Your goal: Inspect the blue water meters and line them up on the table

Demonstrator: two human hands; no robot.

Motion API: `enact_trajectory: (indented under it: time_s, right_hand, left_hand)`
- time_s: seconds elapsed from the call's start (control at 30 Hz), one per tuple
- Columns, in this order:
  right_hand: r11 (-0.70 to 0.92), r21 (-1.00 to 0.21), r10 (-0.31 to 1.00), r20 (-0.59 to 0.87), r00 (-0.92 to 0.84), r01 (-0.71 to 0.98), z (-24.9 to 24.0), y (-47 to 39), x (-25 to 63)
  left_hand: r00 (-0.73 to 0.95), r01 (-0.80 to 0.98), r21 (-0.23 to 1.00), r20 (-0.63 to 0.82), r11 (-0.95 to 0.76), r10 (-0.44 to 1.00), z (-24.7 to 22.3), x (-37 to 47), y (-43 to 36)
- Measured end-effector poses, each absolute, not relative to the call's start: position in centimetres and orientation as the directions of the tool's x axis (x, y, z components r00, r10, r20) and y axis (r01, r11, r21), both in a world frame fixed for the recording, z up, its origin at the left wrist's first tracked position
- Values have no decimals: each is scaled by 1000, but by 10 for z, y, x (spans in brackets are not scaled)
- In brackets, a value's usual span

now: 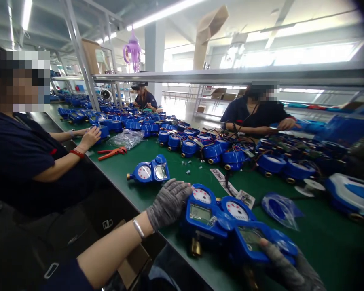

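Observation:
My left hand (172, 202), in a grey glove, lies with its fingertips against the left side of a blue meter (200, 216) with a white dial and a small display. Beside it, touching, is a second blue meter (250, 238). My right hand (286, 264), gloved with bare fingertips, holds that second meter at its right side, the thumb by the display. Brass fittings stick out towards the table's front edge. A third blue meter (151, 169) sits farther left, beyond my left hand, touched by neither hand.
Rows of blue meters (188, 147) with wires line the green table (130, 161). Red pliers (112, 152) and a clear plastic bag (125, 138) lie left, printed labels (224, 182) and a bagged coil (280, 210) beyond my hands. People sit at the left and across; a shelf (230, 76) spans above.

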State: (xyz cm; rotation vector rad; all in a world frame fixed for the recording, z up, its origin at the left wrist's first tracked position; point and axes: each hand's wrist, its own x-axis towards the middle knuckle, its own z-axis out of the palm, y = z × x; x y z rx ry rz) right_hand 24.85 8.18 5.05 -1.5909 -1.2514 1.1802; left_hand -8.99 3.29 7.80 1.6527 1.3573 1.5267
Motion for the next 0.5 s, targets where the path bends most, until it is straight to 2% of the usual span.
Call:
enact_trajectory:
  time_s: [0.1, 0.17, 0.23, 0.33, 0.4, 0.5]
  right_hand:
    - [-234, -941, 972, -221, 77, 243, 55, 78, 245]
    - [-202, -940, 979, -184, 90, 276, 56, 74, 242]
    - [-188, -929, 981, -163, 104, 318, 56, 70, 239]
    - [-158, -931, 986, -135, 93, 329, 55, 65, 238]
    - [-113, -940, 993, -97, 65, 321, 56, 63, 239]
    - [-126, -938, 992, -114, 57, 324, 60, 62, 239]
  left_hand:
    - [-517, 75, 971, 234, -229, 823, 56, -102, 10]
    - [-634, -139, 978, 35, -158, 773, 45, -115, 8]
    - [-663, -322, 940, -137, -115, 736, 41, -127, 18]
    - [-654, -507, 858, -317, -86, 687, 45, -140, 49]
    - [-632, -579, 811, -382, -83, 675, 51, -145, 67]
    - [-594, -628, 775, -420, -68, 686, 63, -158, 73]
